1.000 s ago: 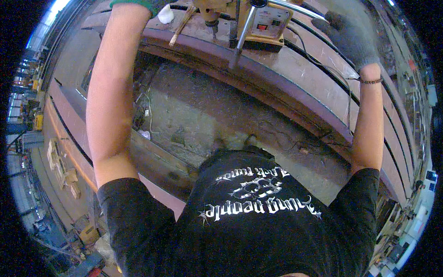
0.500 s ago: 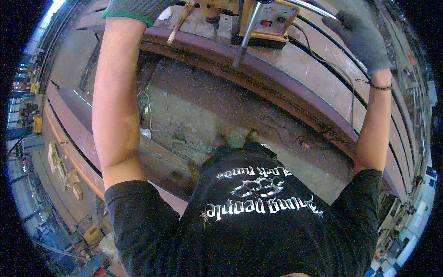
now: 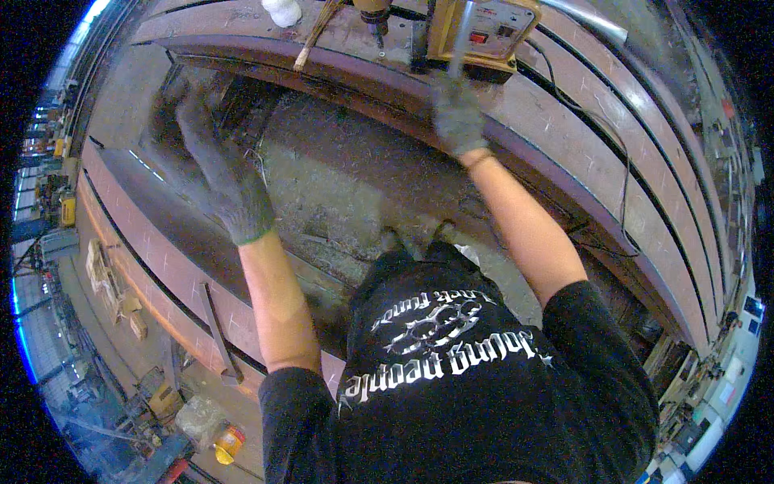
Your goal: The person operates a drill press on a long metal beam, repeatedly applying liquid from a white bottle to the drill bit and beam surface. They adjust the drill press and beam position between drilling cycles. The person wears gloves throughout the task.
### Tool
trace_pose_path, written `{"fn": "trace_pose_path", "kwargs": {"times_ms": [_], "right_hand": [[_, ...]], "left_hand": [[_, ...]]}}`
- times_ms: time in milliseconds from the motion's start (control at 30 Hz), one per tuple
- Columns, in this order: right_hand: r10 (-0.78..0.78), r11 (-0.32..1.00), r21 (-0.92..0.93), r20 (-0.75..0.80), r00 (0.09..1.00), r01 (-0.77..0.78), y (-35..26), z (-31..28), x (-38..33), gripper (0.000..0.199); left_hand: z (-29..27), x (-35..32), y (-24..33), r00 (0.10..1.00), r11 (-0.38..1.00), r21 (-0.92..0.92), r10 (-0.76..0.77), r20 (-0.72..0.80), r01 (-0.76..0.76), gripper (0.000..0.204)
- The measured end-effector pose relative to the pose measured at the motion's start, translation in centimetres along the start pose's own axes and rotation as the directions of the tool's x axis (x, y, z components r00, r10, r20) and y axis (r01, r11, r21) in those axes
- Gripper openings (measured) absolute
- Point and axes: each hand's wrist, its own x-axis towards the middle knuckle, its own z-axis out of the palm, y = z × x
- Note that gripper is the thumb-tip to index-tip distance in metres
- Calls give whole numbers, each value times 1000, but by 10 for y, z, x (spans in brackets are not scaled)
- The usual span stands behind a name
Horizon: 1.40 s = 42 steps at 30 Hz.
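My right hand (image 3: pixel 459 117), in a grey glove, is closed around the lower end of a metal feed lever (image 3: pixel 463 48) on a drilling machine (image 3: pixel 439 36). The machine has a yellowish body with a control panel and a red switch. To its left, the drill spindle (image 3: pixel 373 14) points down at a rust-brown steel beam (image 3: pixel 363 63). My left hand (image 3: pixel 214 161), also gloved, is raised over the gap left of the machine. Its fingers are apart and slightly blurred, and it holds nothing. A long-handled brush (image 3: pixel 317 34) lies across the beam beside a white lump (image 3: pixel 282 10).
Another silver lever (image 3: pixel 584 18) extends to the machine's right. A black cable (image 3: pixel 592 119) runs over the parallel beams on the right. More beams (image 3: pixel 145 266) stand at left, with a flat metal bar (image 3: pixel 218 331) across them. A yellow-orange container (image 3: pixel 229 444) sits at lower left.
My right hand has left the lever at the upper right and grips the nearer one. My left hand has come down and back from the top edge, beside the brush, to above the gap.
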Motion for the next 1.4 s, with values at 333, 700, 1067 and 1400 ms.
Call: {"fn": "trace_pose_path", "kwargs": {"times_ms": [333,700,1067,1400], "right_hand": [[389,767,526,76,918,-368,34,-62,-24,31],[4,1000,-20,-277,961,-10,115,-292,16,34],[296,937,203,-25,955,-285,129,-319,44,41],[235,972,-6,44,971,-235,119,-331,49,37]], "left_hand": [[-51,-39,-113,937,913,341,-299,178,227,37],[6,-61,-151,892,885,450,-294,342,119,38],[126,65,50,638,530,448,760,127,-720,33],[105,101,25,594,786,-317,612,523,-530,42]]}}
